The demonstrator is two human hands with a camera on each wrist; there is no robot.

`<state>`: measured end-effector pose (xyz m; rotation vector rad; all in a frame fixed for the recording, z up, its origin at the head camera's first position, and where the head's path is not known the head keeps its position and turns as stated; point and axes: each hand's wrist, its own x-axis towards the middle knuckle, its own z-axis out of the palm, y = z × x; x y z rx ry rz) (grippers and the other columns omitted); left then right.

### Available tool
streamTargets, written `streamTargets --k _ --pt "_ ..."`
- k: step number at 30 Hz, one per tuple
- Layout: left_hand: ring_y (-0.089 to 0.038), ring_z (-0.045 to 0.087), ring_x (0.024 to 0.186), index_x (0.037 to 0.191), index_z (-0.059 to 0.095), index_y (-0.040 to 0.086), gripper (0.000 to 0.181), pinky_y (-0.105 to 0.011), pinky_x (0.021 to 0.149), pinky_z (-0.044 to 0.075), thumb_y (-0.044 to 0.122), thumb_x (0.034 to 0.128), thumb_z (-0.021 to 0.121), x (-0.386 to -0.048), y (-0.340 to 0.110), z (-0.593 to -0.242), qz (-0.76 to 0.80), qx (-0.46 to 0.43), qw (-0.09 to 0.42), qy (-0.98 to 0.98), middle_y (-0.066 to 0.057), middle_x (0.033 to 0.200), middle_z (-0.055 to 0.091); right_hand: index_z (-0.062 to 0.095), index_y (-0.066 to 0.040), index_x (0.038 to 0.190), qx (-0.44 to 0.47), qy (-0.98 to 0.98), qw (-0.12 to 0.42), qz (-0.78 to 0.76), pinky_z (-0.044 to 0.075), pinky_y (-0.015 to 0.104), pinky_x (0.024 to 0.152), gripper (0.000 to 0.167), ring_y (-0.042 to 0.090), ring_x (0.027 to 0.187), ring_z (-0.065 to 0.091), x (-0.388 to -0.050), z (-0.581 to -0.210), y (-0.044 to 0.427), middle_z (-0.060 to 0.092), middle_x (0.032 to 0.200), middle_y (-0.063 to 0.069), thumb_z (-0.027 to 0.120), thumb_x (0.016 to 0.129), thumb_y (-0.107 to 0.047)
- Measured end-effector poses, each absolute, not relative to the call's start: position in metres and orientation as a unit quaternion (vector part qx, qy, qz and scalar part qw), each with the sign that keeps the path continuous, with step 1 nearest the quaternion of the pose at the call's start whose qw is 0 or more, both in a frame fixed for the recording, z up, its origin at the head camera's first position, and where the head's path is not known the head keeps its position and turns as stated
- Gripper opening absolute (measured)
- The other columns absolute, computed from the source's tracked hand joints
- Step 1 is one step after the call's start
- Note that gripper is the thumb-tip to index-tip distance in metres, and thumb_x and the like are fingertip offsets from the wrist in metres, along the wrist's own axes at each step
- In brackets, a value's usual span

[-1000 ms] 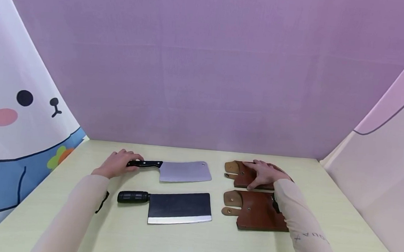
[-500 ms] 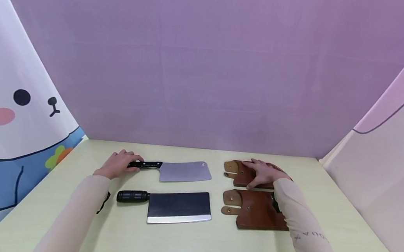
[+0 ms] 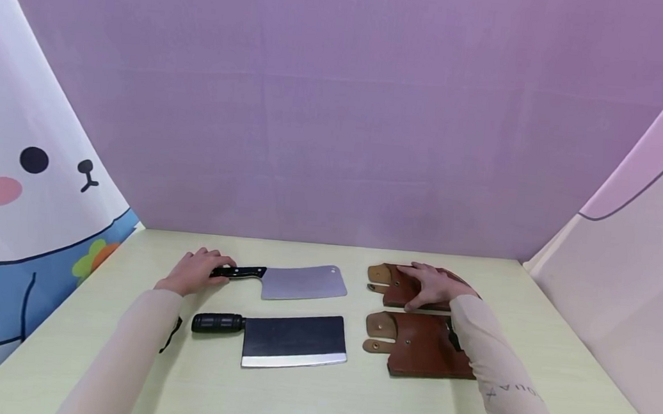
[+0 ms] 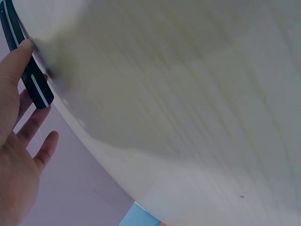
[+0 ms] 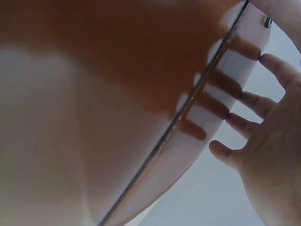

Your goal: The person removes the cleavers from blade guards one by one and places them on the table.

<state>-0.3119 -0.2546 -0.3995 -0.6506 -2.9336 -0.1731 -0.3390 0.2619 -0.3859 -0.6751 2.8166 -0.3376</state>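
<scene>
At the back left, my left hand (image 3: 193, 273) pinches the end of the black handle of a silver cleaver (image 3: 304, 283), which lies flat on the table. In the left wrist view the thumb is on one side of the handle (image 4: 38, 89) and fingers are on the other. My right hand (image 3: 434, 285) rests spread on the rear brown leather knife sheath (image 3: 393, 294), partly covering it. Its fingertips touch the sheath surface (image 5: 249, 70) in the right wrist view, without curling round it.
A second cleaver (image 3: 294, 340) with a dark blade and black handle lies nearer the front. Another brown sheath (image 3: 431, 355) lies beside it, under the right forearm. The pale table (image 3: 294, 403) ends at a purple backdrop (image 3: 336, 137).
The head view has shifted very slightly. Both hands, the cleavers and the sheaths keep practically the same places.
</scene>
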Motion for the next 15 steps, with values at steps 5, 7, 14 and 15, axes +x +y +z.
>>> streamTargets --k 5,7,14,15 --pt "-0.03 0.052 0.092 0.114 0.06 0.02 0.034 -0.053 0.077 0.04 0.028 0.0824 0.066 -0.3114 -0.2542 -0.3993 -0.055 -0.213 0.068 -0.973 -0.006 0.097 0.06 0.031 -0.014 0.142 -0.227 0.962 0.107 -0.11 0.019 0.07 0.096 0.09 0.047 0.132 0.021 -0.3353 -0.383 0.262 0.022 0.147 0.025 0.076 0.068 -0.04" --pt "-0.03 0.052 0.092 0.115 0.059 0.02 0.034 -0.054 0.077 0.04 0.029 0.0822 0.066 -0.31 -0.2539 -0.3986 -0.054 -0.212 0.069 -0.973 -0.006 0.097 0.06 0.032 -0.015 0.142 -0.225 0.962 0.104 -0.11 0.019 0.069 0.097 0.091 0.045 0.133 0.021 -0.3343 -0.3828 0.2626 0.022 0.147 0.024 0.076 0.067 -0.041" --pt "-0.032 0.051 0.092 0.118 0.058 0.016 0.042 -0.055 0.078 0.04 0.031 0.0798 0.069 -0.3051 -0.2556 -0.3941 -0.053 -0.203 0.077 -0.975 -0.01 0.1 0.059 0.034 -0.014 0.141 -0.24 0.961 0.077 -0.113 0.018 0.07 0.097 0.091 0.044 0.132 0.023 -0.3336 -0.3835 0.2676 0.026 0.146 0.024 0.078 0.066 -0.041" --pt "-0.032 0.051 0.092 0.118 0.057 0.016 0.044 -0.055 0.078 0.04 0.032 0.0794 0.069 -0.3045 -0.2565 -0.3936 -0.05 -0.2 0.078 -0.975 -0.01 0.1 0.059 0.034 -0.014 0.141 -0.244 0.961 0.07 -0.114 0.017 0.07 0.097 0.091 0.045 0.132 0.023 -0.333 -0.3827 0.2683 0.027 0.145 0.024 0.078 0.066 -0.041"
